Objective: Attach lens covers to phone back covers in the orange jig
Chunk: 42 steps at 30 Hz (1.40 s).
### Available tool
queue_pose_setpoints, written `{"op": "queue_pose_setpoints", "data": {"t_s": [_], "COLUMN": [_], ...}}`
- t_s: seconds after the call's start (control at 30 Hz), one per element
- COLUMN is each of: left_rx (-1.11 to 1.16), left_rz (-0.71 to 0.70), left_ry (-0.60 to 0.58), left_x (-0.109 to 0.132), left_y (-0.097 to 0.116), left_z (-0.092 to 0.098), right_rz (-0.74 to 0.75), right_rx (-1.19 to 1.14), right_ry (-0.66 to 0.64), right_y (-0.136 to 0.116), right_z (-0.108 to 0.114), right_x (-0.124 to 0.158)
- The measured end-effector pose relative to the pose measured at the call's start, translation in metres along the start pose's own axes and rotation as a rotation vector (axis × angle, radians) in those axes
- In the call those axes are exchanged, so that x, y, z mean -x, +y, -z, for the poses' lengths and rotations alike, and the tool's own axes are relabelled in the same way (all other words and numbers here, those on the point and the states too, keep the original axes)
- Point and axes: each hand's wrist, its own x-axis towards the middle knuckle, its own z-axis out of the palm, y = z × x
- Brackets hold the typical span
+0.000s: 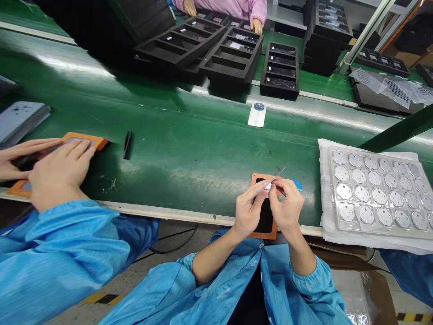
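Observation:
My left hand (248, 211) is closed in a pinch on thin metal tweezers (279, 173) whose tips point up and right. My right hand (288, 208) is closed too, its fingertips pinching a small silvery part (268, 185) that meets the tweezers. Both hands hover over an orange fixture (257, 178) holding a black panel (265, 216) at the near edge of the green belt. A bit of blue film (298, 184) shows behind my right hand.
A clear tray of several round silver discs (379, 194) lies to the right. On the left a co-worker's hands (57, 174) press on another orange fixture (88, 139). A black clip (127, 145), a white card (257, 113) and black foam trays (233, 56) lie further out.

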Motion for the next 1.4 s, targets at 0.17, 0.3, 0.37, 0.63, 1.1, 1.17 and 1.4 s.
{"op": "queue_pose_setpoints", "data": {"t_s": [0.17, 0.3, 0.37, 0.63, 1.1, 1.17, 1.4], "left_rx": [-0.050, 0.174, 0.392, 0.556, -0.814, -0.909, -0.938], "left_rz": [0.019, 0.286, 0.435, 0.488, -0.664, -0.737, -0.735], "left_ry": [-0.035, 0.073, 0.124, 0.152, -0.656, -0.650, -0.670], "left_x": [0.008, -0.005, -0.018, -0.040, -0.016, -0.015, -0.016], "left_y": [-0.004, -0.011, -0.013, -0.005, -0.003, -0.014, -0.026], "left_z": [-0.005, 0.000, 0.010, 0.056, 0.072, 0.067, 0.068], "right_rz": [0.014, -0.086, -0.267, -0.579, 0.462, 0.558, 0.577], "right_rx": [0.070, 0.143, 0.159, 0.456, 0.341, 0.413, 0.459], "right_ry": [0.047, 0.033, -0.014, -0.267, -0.422, -0.422, -0.441], "right_y": [-0.005, 0.013, 0.035, 0.100, 0.034, 0.039, 0.052], "right_z": [-0.007, 0.001, 0.016, 0.062, 0.048, 0.039, 0.035], "right_x": [-0.002, -0.013, -0.019, -0.017, 0.023, 0.029, 0.033]}}
